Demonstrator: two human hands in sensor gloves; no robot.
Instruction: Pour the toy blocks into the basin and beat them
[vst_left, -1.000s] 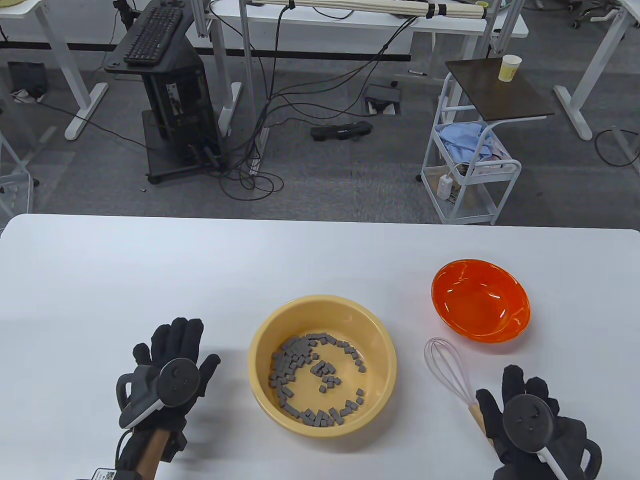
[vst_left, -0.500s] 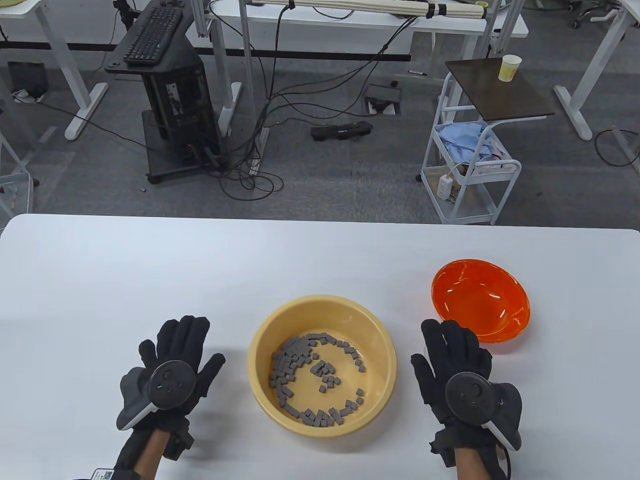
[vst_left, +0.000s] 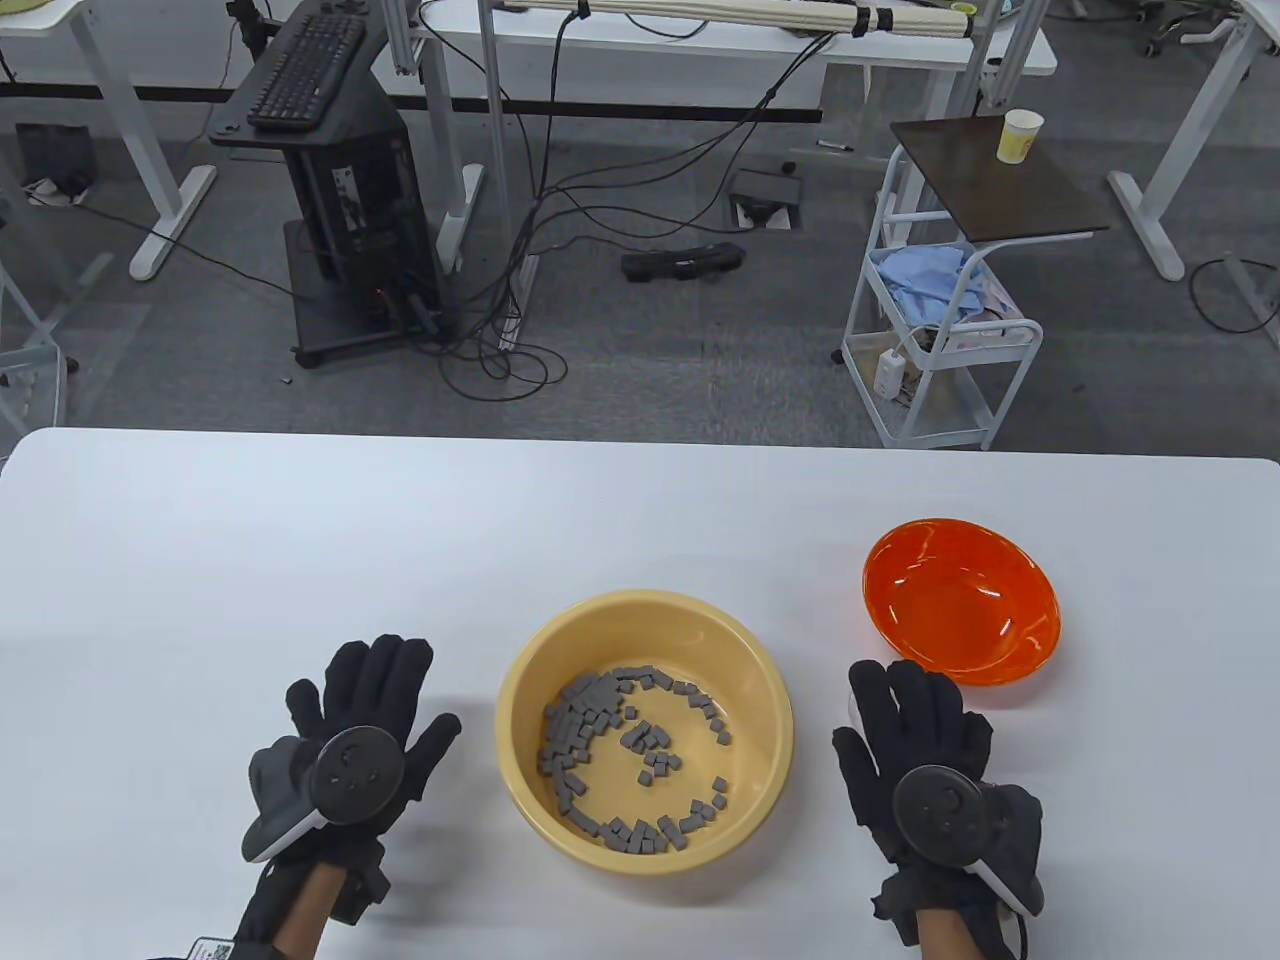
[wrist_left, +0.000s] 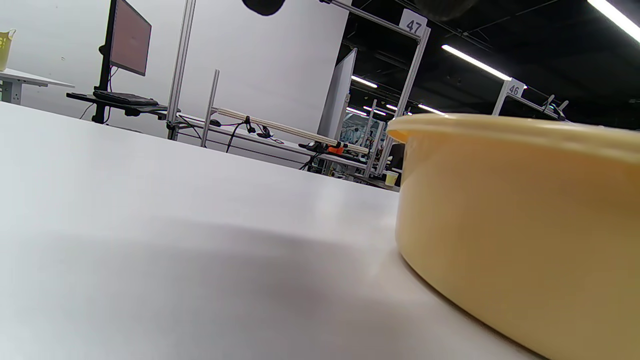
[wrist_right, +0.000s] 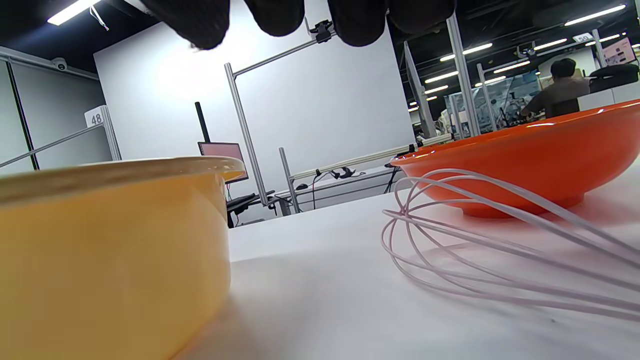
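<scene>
A yellow basin sits near the middle of the white tabletop, with grey blocks scattered over its bottom, most of them along the left and near sides. An orange bowl stands to its right and farther back, apart from it. The left hand lies flat left of the basin, fingers straight and pointing away. The right hand lies flat right of the basin, its fingertips just short of the bowl.
</scene>
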